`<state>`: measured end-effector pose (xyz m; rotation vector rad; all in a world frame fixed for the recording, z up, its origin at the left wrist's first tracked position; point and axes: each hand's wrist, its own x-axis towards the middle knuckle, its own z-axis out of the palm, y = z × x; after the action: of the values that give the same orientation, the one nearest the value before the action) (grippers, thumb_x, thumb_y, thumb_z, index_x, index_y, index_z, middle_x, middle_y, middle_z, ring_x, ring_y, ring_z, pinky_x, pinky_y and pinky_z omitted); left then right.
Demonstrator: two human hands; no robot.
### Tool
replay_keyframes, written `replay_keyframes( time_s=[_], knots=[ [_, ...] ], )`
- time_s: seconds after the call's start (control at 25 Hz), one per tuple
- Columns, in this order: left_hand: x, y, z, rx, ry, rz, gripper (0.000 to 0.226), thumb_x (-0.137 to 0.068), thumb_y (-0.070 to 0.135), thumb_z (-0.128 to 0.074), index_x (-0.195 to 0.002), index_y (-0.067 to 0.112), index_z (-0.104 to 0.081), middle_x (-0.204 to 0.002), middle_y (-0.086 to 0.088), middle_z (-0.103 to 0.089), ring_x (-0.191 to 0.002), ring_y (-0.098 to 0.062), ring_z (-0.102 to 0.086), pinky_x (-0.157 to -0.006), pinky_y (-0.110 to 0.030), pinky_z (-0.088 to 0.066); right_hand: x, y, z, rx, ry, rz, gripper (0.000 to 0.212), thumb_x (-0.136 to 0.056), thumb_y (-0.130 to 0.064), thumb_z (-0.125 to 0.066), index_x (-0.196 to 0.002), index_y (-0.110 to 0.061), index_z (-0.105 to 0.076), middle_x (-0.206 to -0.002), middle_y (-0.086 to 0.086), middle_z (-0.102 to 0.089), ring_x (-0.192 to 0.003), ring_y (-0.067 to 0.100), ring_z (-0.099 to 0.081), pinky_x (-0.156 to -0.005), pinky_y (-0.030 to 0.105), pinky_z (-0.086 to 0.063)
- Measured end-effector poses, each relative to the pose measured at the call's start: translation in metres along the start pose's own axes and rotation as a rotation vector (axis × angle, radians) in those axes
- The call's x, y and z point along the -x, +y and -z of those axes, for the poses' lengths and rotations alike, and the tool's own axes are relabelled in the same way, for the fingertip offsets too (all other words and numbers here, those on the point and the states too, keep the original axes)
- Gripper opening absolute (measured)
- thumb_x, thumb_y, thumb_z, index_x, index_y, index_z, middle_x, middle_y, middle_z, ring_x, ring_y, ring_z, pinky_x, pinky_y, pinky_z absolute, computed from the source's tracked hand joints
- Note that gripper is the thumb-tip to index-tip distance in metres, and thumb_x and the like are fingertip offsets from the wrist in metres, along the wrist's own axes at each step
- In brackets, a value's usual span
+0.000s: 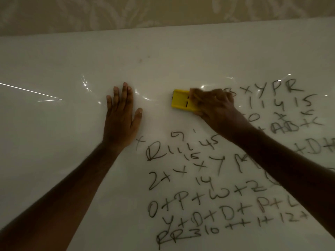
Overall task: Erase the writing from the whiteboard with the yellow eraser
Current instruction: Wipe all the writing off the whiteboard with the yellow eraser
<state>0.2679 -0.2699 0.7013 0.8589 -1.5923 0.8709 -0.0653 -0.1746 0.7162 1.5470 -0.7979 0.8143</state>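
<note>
A glossy whiteboard (pixel 72 60) fills most of the head view. Dark handwritten letters, numbers and plus signs (pixel 208 196) cover its lower middle and right side. My right hand (pixel 215 107) grips the yellow eraser (pixel 180 100) and presses it flat on the board, just left of the top row of writing; the hand is slightly blurred. The eraser's left half sticks out from under my fingers. My left hand (pixel 121 115) lies flat on the board with fingers spread, a little left of the eraser, holding nothing.
A patterned beige wall (pixel 163 11) runs above the board's top edge. The board's left half and upper part carry no writing, only light reflections (pixel 85 84) and a bright streak (pixel 29 90) at far left.
</note>
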Motion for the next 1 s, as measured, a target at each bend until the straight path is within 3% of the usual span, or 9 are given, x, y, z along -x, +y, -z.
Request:
replay_keyframes(
  time_s=[0.08, 0.16, 0.28, 0.44, 0.56, 0.72, 1.0],
  knots=[
    [-0.004, 0.006, -0.001, 0.001, -0.009, 0.001, 0.079, -0.11, 0.049, -0.025, -0.173, 0.003, -0.014, -0.183, -0.016, -0.007, -0.169, -0.04, -0.002, -0.137, -0.053, -0.001, 0.032, 0.0, 0.002, 0.027, -0.009, 0.118, 0.059, -0.103, -0.032, -0.059, -0.157, -0.015, -0.043, -0.162, 0.007, -0.045, -0.124, 0.033, -0.045, -0.1, 0.055, -0.043],
    [-0.006, 0.009, -0.001, -0.007, -0.033, 0.004, 0.081, -0.11, 0.051, -0.025, -0.173, 0.003, -0.011, -0.183, -0.016, -0.005, -0.169, -0.04, 0.0, -0.137, -0.052, 0.0, 0.048, 0.016, 0.009, 0.047, -0.027, 0.169, 0.058, -0.105, -0.033, -0.055, -0.158, -0.014, -0.042, -0.162, 0.009, -0.044, -0.128, 0.035, -0.047, -0.1, 0.056, -0.041],
    [-0.008, 0.015, -0.004, -0.064, -0.024, -0.032, 0.082, -0.11, 0.052, -0.026, -0.173, 0.001, -0.01, -0.182, -0.02, -0.004, -0.168, -0.043, 0.0, -0.137, -0.054, -0.002, 0.029, 0.043, 0.02, 0.064, -0.044, 0.034, 0.057, -0.107, -0.04, -0.042, -0.16, -0.02, -0.039, -0.164, 0.005, -0.042, -0.128, 0.04, -0.048, -0.1, 0.058, -0.04],
    [-0.012, 0.022, -0.01, -0.116, -0.014, -0.059, 0.084, -0.11, 0.053, -0.029, -0.171, -0.003, -0.013, -0.181, -0.024, -0.007, -0.168, -0.046, -0.004, -0.137, -0.054, -0.004, -0.007, 0.029, 0.01, 0.004, 0.015, -0.151, 0.057, -0.106, -0.041, -0.042, -0.158, -0.018, -0.044, -0.163, 0.002, -0.046, -0.124, 0.039, -0.05, -0.098, 0.057, -0.041],
    [-0.016, 0.028, -0.013, -0.132, 0.012, -0.098, 0.082, -0.111, 0.05, -0.03, -0.171, -0.003, -0.014, -0.18, -0.024, -0.009, -0.168, -0.045, -0.007, -0.136, -0.052, -0.003, 0.019, 0.016, 0.0, 0.039, 0.056, -0.014, 0.054, -0.106, -0.035, -0.052, -0.157, -0.019, -0.045, -0.16, 0.002, -0.05, -0.125, 0.032, -0.049, -0.098, 0.053, -0.043],
    [-0.023, 0.031, -0.013, -0.145, -0.003, -0.133, 0.079, -0.112, 0.049, -0.027, -0.173, 0.0, -0.011, -0.181, -0.021, -0.007, -0.168, -0.043, -0.006, -0.137, -0.054, -0.003, 0.059, 0.032, 0.016, 0.069, 0.01, 0.111, 0.055, -0.106, -0.03, -0.055, -0.158, -0.016, -0.043, -0.162, 0.006, -0.047, -0.129, 0.036, -0.055, -0.1, 0.056, -0.046],
    [-0.035, 0.058, -0.019, -0.102, -0.014, -0.106, 0.081, -0.111, 0.05, -0.026, -0.173, 0.0, -0.011, -0.182, -0.021, -0.005, -0.169, -0.041, -0.003, -0.137, -0.053, -0.002, 0.007, 0.045, 0.018, 0.012, 0.043, -0.196, 0.056, -0.107, -0.039, -0.041, -0.158, -0.016, -0.044, -0.162, 0.003, -0.048, -0.127, 0.039, -0.052, -0.098, 0.058, -0.041]
  ],
)
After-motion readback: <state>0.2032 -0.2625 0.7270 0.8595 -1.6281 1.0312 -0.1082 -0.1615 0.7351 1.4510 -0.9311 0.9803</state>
